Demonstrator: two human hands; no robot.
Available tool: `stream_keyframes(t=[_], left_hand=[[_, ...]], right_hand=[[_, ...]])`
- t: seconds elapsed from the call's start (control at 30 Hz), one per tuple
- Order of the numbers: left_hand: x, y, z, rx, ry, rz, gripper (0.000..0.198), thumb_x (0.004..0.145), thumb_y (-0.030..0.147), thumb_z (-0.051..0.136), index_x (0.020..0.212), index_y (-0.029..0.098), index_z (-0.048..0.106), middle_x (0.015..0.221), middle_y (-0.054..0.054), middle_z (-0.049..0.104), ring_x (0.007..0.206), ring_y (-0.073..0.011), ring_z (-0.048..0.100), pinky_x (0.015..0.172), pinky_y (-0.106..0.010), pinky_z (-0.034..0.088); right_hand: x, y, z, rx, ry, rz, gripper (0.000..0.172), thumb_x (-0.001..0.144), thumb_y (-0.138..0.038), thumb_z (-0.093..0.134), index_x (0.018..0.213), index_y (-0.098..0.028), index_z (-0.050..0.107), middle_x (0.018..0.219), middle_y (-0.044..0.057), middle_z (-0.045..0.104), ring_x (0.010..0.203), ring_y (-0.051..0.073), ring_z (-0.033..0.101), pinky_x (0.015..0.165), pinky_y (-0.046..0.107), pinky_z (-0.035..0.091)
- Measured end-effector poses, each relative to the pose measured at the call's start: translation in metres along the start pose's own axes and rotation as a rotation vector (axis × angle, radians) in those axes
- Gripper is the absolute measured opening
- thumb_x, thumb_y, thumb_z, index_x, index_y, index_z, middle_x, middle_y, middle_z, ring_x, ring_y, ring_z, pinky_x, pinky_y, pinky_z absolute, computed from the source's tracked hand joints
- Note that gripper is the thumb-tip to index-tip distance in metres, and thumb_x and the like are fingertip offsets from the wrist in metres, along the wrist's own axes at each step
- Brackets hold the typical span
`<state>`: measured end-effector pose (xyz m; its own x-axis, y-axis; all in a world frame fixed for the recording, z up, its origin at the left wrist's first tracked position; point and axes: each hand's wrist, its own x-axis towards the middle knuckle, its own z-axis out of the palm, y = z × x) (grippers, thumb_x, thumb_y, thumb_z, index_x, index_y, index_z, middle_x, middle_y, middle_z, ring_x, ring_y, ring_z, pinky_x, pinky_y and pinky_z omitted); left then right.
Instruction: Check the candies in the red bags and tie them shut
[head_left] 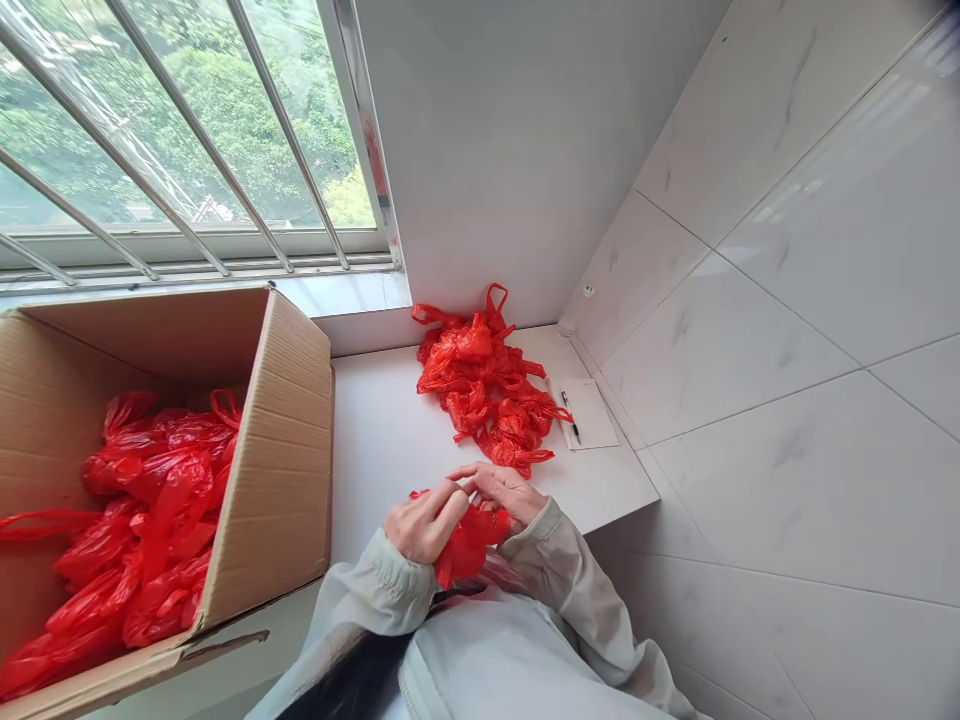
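1. Here, a crinkly red plastic bag (469,540) sits bunched at the table's (375,440) front edge.
2. Both the left hand (424,525) and right hand (510,495) pinch it, fingers curled closed.
3. A crumpled glossy pile (487,390) lies near the back edge.

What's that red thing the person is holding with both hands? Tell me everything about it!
It is a red plastic bag, thin, shiny and crumpled into a small bunch. The left hand grips one side and the right hand pinches the other, fingertips meeting above it. A wrinkled part hangs below the hands, by the pale sleeves. It is at the near edge of the white ledge; whether it touches the ledge is unclear.
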<state>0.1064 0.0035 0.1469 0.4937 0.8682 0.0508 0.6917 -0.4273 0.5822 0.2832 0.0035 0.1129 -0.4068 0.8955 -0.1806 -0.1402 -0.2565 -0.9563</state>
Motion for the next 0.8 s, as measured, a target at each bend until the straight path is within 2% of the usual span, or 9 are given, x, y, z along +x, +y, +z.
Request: stream_keyframes(t=[0.13,0.23,0.33,0.4,0.5,0.6,0.7,0.73,0.8], left_hand=[[0.002,0.002,-0.009,0.054,0.093,0.105,0.039,0.096,0.018,0.029,0.084,0.021,0.066,0.091,-0.003,0.072,0.065,-0.0098,0.062,0.059,-0.018,0.046],[0.003,0.004,-0.013,0.069,0.111,0.146,0.031,0.092,0.014,0.034,0.090,0.023,0.064,0.093,-0.002,0.067,0.058,-0.0086,0.055,0.050,-0.018,0.043],[-0.004,0.002,-0.015,0.134,0.084,0.278,0.026,0.087,0.013,0.036,0.077,0.021,0.058,0.102,-0.007,0.060,0.062,-0.0110,0.052,0.046,-0.022,0.038],[-0.011,0.001,-0.015,0.085,0.085,0.377,0.020,0.089,0.022,0.038,0.077,0.019,0.054,0.105,-0.011,0.055,0.062,-0.0130,0.049,0.049,-0.027,0.041],[-0.017,-0.003,-0.018,-0.033,0.164,0.467,0.029,0.098,0.032,0.029,0.083,0.019,0.049,0.099,-0.011,0.051,0.062,-0.0148,0.047,0.056,-0.032,0.046],[-0.020,-0.015,-0.037,0.000,0.326,0.437,0.037,0.104,0.035,0.019,0.083,0.020,0.045,0.095,-0.009,0.051,0.069,-0.0173,0.050,0.064,-0.034,0.048],[-0.029,-0.035,-0.068,0.117,0.409,0.423,0.030,0.104,0.030,0.028,0.078,0.023,0.042,0.075,-0.002,0.049,0.073,-0.0198,0.050,0.074,-0.036,0.045],[-0.032,-0.040,-0.077,0.154,0.415,0.390,0.029,0.102,0.024,0.031,0.075,0.023,0.041,0.069,0.000,0.045,0.066,-0.0182,0.045,0.069,-0.034,0.042],[-0.035,-0.046,-0.085,0.163,0.373,0.378,0.028,0.101,0.020,0.036,0.074,0.023,0.042,0.065,0.002,0.043,0.061,-0.0165,0.042,0.062,-0.031,0.038]], right_hand=[[0.002,0.007,-0.003,-0.012,-0.134,-0.080,0.064,0.078,-0.045,0.074,0.134,-0.021,0.058,0.103,0.005,0.068,0.059,0.005,0.049,0.054,0.017,0.038],[0.000,0.000,-0.005,-0.113,-0.074,-0.115,0.046,0.075,-0.035,0.076,0.118,-0.020,0.068,0.095,0.001,0.068,0.047,0.001,0.039,0.045,0.017,0.030],[-0.005,-0.016,-0.006,-0.224,-0.020,-0.214,0.020,0.077,-0.036,0.075,0.085,-0.017,0.074,0.076,0.000,0.067,0.052,0.007,0.051,0.050,0.020,0.039],[-0.008,-0.028,-0.006,-0.299,0.001,-0.289,0.023,0.080,-0.040,0.073,0.074,-0.018,0.074,0.071,0.002,0.069,0.060,0.012,0.058,0.055,0.022,0.045],[-0.013,-0.046,-0.005,-0.420,0.037,-0.379,0.031,0.083,-0.047,0.070,0.072,-0.019,0.074,0.071,0.004,0.071,0.062,0.013,0.060,0.056,0.024,0.046],[-0.023,-0.060,-0.012,-0.442,0.193,-0.451,0.029,0.088,-0.044,0.066,0.074,-0.018,0.071,0.068,0.003,0.068,0.060,0.012,0.059,0.058,0.024,0.046],[-0.038,-0.069,-0.036,-0.328,0.506,-0.498,0.025,0.092,-0.040,0.063,0.078,-0.020,0.067,0.066,0.000,0.065,0.058,0.011,0.057,0.056,0.023,0.045],[-0.043,-0.071,-0.045,-0.281,0.572,-0.513,0.025,0.092,-0.041,0.063,0.079,-0.020,0.066,0.065,0.000,0.065,0.058,0.011,0.056,0.054,0.023,0.045],[-0.047,-0.071,-0.059,-0.217,0.558,-0.512,0.026,0.091,-0.044,0.064,0.079,-0.020,0.066,0.069,0.001,0.066,0.060,0.013,0.057,0.054,0.024,0.045]])
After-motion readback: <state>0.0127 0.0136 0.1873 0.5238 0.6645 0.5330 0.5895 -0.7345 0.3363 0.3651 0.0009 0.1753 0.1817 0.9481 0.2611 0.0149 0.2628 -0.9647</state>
